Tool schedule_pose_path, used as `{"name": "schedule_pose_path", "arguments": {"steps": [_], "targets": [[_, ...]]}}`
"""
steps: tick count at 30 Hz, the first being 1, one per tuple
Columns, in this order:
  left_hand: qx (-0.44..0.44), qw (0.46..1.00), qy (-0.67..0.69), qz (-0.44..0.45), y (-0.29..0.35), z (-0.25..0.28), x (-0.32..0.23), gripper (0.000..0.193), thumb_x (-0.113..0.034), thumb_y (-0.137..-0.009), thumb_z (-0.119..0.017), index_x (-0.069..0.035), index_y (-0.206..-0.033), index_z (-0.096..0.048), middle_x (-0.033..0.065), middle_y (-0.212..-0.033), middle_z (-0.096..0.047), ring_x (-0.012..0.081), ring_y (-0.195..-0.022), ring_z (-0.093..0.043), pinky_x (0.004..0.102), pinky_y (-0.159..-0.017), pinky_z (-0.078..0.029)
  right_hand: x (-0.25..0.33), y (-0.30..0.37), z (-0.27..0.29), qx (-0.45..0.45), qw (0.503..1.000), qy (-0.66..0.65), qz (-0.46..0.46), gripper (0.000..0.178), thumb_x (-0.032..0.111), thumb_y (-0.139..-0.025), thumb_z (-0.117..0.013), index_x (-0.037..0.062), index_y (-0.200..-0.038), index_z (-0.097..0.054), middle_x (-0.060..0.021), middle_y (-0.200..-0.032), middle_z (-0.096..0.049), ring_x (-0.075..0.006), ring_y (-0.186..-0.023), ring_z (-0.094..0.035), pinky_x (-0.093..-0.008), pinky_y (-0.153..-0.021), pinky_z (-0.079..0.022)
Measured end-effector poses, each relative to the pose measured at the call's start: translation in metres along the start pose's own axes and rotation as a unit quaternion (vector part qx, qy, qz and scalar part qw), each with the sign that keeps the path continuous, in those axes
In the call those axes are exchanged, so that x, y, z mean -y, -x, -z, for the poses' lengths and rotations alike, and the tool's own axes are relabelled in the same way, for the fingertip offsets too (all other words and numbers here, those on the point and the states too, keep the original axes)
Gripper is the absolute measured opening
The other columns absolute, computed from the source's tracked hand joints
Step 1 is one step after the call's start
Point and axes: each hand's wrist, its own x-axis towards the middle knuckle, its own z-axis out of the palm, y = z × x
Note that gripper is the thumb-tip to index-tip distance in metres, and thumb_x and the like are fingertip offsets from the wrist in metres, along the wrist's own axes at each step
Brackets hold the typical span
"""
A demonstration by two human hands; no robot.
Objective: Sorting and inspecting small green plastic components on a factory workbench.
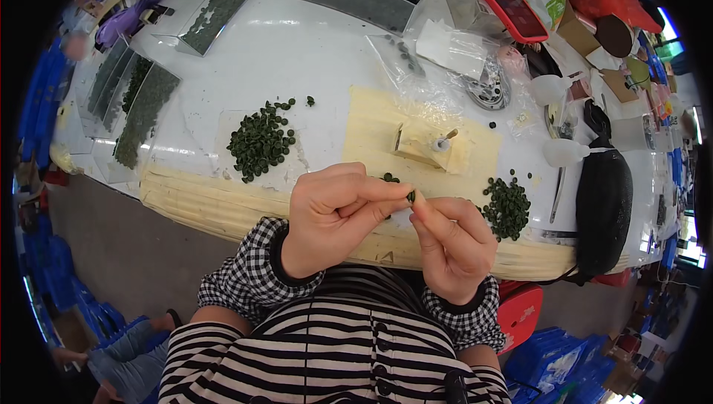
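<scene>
A small dark green piece (411,196), rounded like a button or bead, is pinched between the fingertips of both hands above the table's front edge. My left hand (327,214) closes thumb and forefinger on it from the left. From the right, my right hand (454,244) meets it, also in a pinch; the fingers cover much of the piece. Just behind the fingertips lie a few similar pieces (389,177). A large pile of them (260,140) is spread left of my left hand, and a smaller pile (507,207) sits right of my right hand.
Beyond my hands a yellow block with a small upright peg (443,141) stands on a yellow sheet (364,125). Clear trays (356,4) of dark pieces line the far and left sides. On the right are plastic bags (483,81), a red-framed phone-like device (512,3) and a black pouch (603,207).
</scene>
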Motion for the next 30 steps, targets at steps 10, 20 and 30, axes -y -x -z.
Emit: {"name": "schedule_pose_path", "arguments": {"steps": [10,20,30], "targets": [[-0.002,1.000,0.022,0.011,-0.0007,-0.0004,0.0014,0.023,0.003,-0.077,-0.075,-0.006,-0.098,-0.074,-0.0040,-0.056,-0.037,0.0047,-0.051,-0.034,0.0215,-0.049,-0.028,-0.0029,0.0019,-0.0059,-0.026,1.000,-0.006,0.007,0.033,-0.007,-0.077,-0.070,0.0002,-0.109,-0.070,-0.0094,-0.084,-0.063,-0.0177,-0.068,-0.062,-0.0249,-0.058,-0.049],[0.003,1.000,0.010,0.014,-0.0017,0.0015,-0.0010,0.023,0.001,-0.076,-0.075,-0.007,-0.098,-0.074,-0.0039,-0.056,-0.037,0.0048,-0.050,-0.034,0.0217,-0.049,-0.028,-0.0042,0.0031,-0.0060,-0.024,0.999,-0.033,-0.008,0.034,-0.007,-0.078,-0.069,-0.0007,-0.112,-0.069,-0.0105,-0.087,-0.064,-0.0181,-0.070,-0.062,-0.0250,-0.061,-0.049],[0.009,1.000,-0.003,-0.002,-0.0013,0.0030,-0.0012,0.024,0.002,-0.078,-0.074,-0.006,-0.100,-0.073,-0.0031,-0.057,-0.039,0.0053,-0.051,-0.036,0.0220,-0.048,-0.028,-0.0042,0.0016,-0.0057,-0.009,1.000,-0.007,0.011,0.036,-0.007,-0.075,-0.070,-0.0014,-0.111,-0.069,-0.0102,-0.088,-0.064,-0.0204,-0.071,-0.062,-0.0268,-0.061,-0.050]]}}
